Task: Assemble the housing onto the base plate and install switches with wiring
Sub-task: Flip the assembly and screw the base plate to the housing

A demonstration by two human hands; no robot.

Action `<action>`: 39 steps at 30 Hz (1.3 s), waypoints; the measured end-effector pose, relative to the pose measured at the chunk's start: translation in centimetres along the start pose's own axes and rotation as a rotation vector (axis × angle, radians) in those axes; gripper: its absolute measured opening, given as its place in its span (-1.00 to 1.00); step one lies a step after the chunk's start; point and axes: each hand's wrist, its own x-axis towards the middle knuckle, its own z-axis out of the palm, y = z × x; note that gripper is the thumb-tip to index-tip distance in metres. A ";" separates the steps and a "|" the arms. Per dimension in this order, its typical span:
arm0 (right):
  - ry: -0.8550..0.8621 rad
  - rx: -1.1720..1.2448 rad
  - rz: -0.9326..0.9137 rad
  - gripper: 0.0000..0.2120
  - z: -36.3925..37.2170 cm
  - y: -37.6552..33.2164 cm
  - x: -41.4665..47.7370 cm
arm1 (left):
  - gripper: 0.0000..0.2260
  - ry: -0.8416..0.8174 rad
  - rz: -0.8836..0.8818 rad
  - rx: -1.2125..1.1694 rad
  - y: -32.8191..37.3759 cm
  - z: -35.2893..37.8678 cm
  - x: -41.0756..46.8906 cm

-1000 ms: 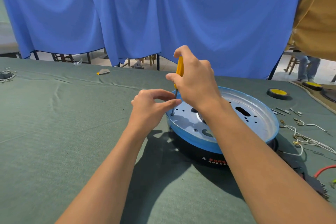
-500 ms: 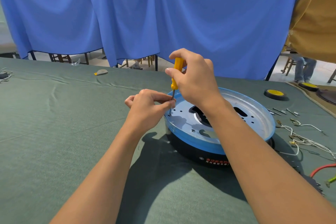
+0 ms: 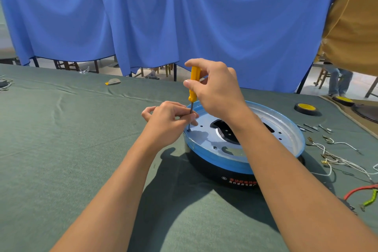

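Observation:
A round metal base plate with a blue film rim sits on top of a black housing on the green table. My right hand grips the yellow handle of a screwdriver, held upright with its tip at the plate's left edge. My left hand pinches the screwdriver's metal shaft just above a small screw. White wires with metal terminals lie to the right of the housing.
Small metal parts and a yellow-and-black disc lie at the far right. Red and green wires lie near the right edge. A person stands at the back right beside the blue curtain.
My view has shifted a little. The right hand's fingers have moved round the yellow handle, and more of the handle shows. The left hand stays pinched at the shaft.

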 end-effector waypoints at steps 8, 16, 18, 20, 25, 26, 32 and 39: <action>0.020 -0.074 -0.013 -0.60 -0.2 -0.1 -0.1 | -0.94 0.095 0.013 -0.061 0.7 -0.2 0.5; -0.093 0.170 0.027 -0.62 -1.1 0.1 0.3 | -0.80 0.036 0.142 0.028 -0.2 0.4 0.5; 0.009 0.040 0.018 -0.68 -0.7 0.3 0.1 | -0.83 0.078 0.144 0.002 0.0 0.7 0.0; 0.077 -0.010 -0.012 -0.76 -0.2 0.1 -0.2 | -0.91 0.170 0.121 -0.018 0.0 0.8 -0.2; -0.006 -0.017 -0.111 -0.61 0.1 -0.6 -0.7 | -0.90 0.230 0.117 0.038 0.3 0.6 -0.4; -0.066 0.005 -0.100 -0.55 0.1 -0.6 -0.8 | -0.86 0.205 0.119 0.028 0.4 0.5 -0.4; -0.009 0.016 -0.127 -0.59 -0.8 0.6 -1.2 | -0.78 0.051 0.093 -0.029 0.8 0.5 -0.5; 0.081 0.045 -0.156 -0.72 -0.6 1.3 -1.9 | -0.89 0.197 0.037 -0.069 1.3 0.7 -0.8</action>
